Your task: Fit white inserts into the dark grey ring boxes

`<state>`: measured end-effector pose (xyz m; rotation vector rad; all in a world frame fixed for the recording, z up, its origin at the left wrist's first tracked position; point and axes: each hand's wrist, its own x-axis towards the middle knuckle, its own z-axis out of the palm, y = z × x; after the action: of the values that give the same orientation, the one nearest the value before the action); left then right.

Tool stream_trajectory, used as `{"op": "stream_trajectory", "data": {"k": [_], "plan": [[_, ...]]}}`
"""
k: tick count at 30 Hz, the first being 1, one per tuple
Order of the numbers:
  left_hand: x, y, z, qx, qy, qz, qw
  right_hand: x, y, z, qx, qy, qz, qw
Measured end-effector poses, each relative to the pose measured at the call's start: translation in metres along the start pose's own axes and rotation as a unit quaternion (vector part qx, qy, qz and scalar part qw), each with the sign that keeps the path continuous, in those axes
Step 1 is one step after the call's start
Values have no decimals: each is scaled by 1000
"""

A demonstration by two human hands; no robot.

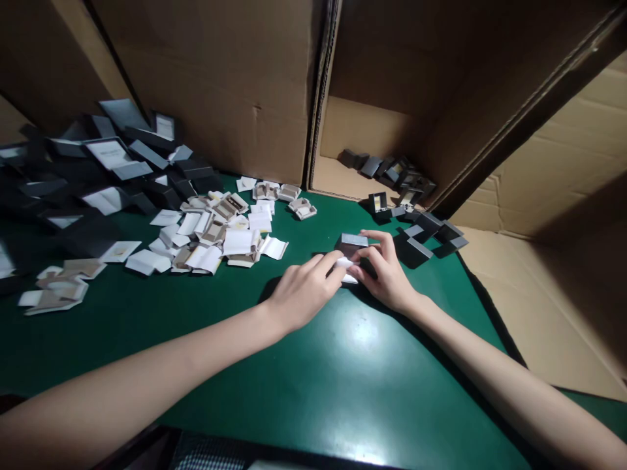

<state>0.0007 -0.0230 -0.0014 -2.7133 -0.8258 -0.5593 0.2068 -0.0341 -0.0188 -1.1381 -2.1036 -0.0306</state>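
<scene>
A small dark grey box stands on the green table, its lid side away from me. Just in front of it is a white folded card insert, partly covered by my fingers. My left hand is closed, thumb and fingertips pinching the insert from the left. From the right, my right hand is bent around the same spot; its thumb and a finger press on the insert, while another finger reaches to the box's upper right edge. How the insert sits against the box is hidden by the fingers.
Loose white card inserts are piled left of my hands. Beyond them rises a heap of open dark boxes. More dark boxes lie at the right, some inside a cardboard carton. Cardboard walls border the table.
</scene>
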Motion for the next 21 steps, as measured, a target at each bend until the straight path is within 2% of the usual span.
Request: {"op": "stream_trajectory", "data": {"k": [6, 11, 15, 21], "plan": [[4, 2, -1, 46, -21, 16, 999, 0, -2, -1, -35, 16, 4, 999], [4, 3, 1, 44, -10, 24, 999, 2, -6, -2, -81, 36, -14, 996], [3, 4, 2, 36, 16, 10, 999, 3, -5, -1, -69, 34, -13, 997], [6, 2, -2, 34, 9, 27, 999, 2, 0, 2, -43, 45, 1, 998]]}}
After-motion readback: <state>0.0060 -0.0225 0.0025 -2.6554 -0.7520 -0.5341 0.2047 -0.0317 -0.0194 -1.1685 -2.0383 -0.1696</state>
